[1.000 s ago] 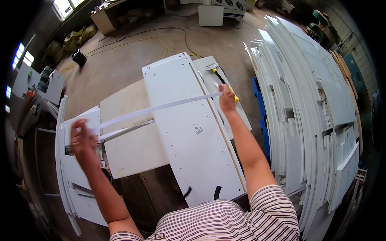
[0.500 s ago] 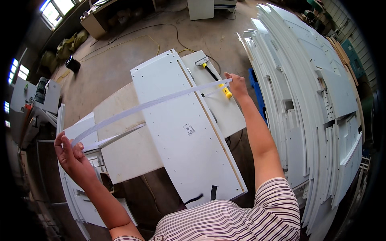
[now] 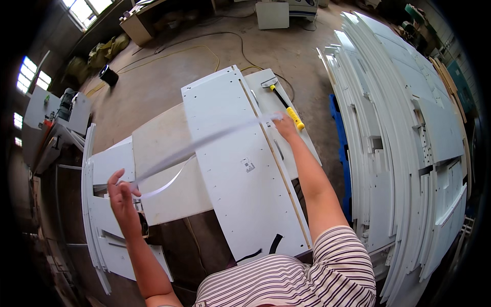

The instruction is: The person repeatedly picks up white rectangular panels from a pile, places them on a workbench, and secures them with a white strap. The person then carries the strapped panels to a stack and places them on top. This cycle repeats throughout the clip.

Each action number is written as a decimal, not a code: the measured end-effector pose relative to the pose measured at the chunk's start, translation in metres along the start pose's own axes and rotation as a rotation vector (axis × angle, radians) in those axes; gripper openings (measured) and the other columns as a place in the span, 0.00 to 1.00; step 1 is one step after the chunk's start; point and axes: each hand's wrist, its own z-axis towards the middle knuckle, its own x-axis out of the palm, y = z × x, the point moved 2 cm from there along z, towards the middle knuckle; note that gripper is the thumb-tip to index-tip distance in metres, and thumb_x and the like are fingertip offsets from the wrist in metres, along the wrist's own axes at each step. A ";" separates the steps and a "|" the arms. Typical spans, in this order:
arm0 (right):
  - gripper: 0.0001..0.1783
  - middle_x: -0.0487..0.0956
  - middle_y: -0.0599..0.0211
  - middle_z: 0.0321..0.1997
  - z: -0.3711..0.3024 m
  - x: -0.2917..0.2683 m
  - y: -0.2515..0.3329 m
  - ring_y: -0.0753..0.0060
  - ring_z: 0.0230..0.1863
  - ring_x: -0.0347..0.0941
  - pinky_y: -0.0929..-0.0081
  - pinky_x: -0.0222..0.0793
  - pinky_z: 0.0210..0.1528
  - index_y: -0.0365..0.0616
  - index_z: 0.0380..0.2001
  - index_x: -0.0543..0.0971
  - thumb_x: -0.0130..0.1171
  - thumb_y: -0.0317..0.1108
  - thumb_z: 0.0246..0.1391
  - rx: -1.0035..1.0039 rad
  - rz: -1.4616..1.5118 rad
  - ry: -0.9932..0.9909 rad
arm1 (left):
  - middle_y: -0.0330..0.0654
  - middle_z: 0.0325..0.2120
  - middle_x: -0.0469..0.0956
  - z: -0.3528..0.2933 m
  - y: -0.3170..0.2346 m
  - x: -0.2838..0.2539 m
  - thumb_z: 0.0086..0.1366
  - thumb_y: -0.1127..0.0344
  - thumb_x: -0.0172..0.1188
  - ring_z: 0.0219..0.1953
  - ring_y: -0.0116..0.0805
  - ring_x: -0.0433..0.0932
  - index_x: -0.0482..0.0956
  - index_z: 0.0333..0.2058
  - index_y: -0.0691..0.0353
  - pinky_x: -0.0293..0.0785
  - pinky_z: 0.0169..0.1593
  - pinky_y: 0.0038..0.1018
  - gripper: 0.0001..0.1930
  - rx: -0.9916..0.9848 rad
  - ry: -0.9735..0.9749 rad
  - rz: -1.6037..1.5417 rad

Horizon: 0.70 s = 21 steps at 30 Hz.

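Observation:
A long thin white strip (image 3: 204,139), flexible like edge banding, is stretched across a white drilled panel (image 3: 232,169) and blurred by motion. My right hand (image 3: 287,127) pinches its far end above the panel's right edge. At the other end my left hand (image 3: 123,197) has its thumb and some fingers around the strip, with the index finger raised; its grip is partly blurred. A loose tail of strip curls down beside the left hand, over a beige board (image 3: 171,192). Just beyond my right hand lies a scraper (image 3: 287,106) with a yellow and black handle.
White panels are stacked high on the right (image 3: 394,153), above a blue pallet (image 3: 340,148). More panels (image 3: 110,163) stand at the left. Two short black strips (image 3: 275,243) lie at the panel's near end. Cables (image 3: 225,34) and a black bucket (image 3: 108,75) are on the floor.
My right hand has drawn inward and down toward the panel. The left hand has moved right, so the strip's ends are closer together. The whole view has shifted slightly.

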 end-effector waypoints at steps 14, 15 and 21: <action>0.19 0.77 0.48 0.40 -0.351 -0.119 -0.022 0.55 0.42 0.75 0.64 0.69 0.43 0.38 0.44 0.70 0.54 0.41 0.56 0.276 -0.175 -0.053 | 0.49 0.40 0.73 -0.174 0.118 -0.026 0.62 0.62 0.56 0.44 0.40 0.73 0.67 0.51 0.65 0.68 0.50 0.32 0.20 -0.301 0.289 0.076; 0.20 0.76 0.47 0.39 -0.373 -0.121 -0.021 0.52 0.42 0.74 0.63 0.68 0.44 0.36 0.43 0.70 0.52 0.43 0.57 0.310 -0.199 -0.037 | 0.43 0.38 0.72 -0.202 0.124 -0.026 0.62 0.65 0.56 0.40 0.30 0.72 0.67 0.50 0.64 0.70 0.45 0.27 0.18 -0.250 0.345 0.076; 0.22 0.76 0.45 0.38 -0.446 -0.123 -0.005 0.44 0.43 0.71 0.58 0.65 0.46 0.35 0.38 0.70 0.45 0.48 0.61 0.359 -0.280 -0.033 | 0.51 0.40 0.70 -0.349 0.151 -0.023 0.60 0.62 0.59 0.41 0.40 0.75 0.70 0.46 0.66 0.72 0.47 0.31 0.19 -0.426 0.559 -0.007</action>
